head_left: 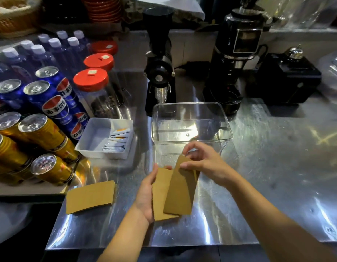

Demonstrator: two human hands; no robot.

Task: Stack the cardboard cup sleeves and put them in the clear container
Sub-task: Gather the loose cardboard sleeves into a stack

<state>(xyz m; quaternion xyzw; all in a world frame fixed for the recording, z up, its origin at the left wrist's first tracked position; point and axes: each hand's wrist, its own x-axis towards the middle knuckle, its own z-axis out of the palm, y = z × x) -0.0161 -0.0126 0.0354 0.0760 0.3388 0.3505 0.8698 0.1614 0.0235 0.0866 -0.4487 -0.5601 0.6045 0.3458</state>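
Note:
Flat brown cardboard cup sleeves (pixel 160 193) rest in my left hand (pixel 145 193), held from the left side above the steel counter. My right hand (pixel 203 159) pinches the top end of another sleeve (pixel 180 191) that lies tilted over the ones in my left hand. One more sleeve (pixel 90 196) lies flat on the counter to the left, untouched. The clear container (pixel 192 120) stands just behind my hands with nothing visible inside.
A white tray (pixel 93 137) of sachets sits left of the container. Blue and gold drink cans (pixel 44 125), red-lidded jars (pixel 92 86) and water bottles crowd the left. Two black coffee grinders (pixel 160 63) and a black box (pixel 288 78) stand behind.

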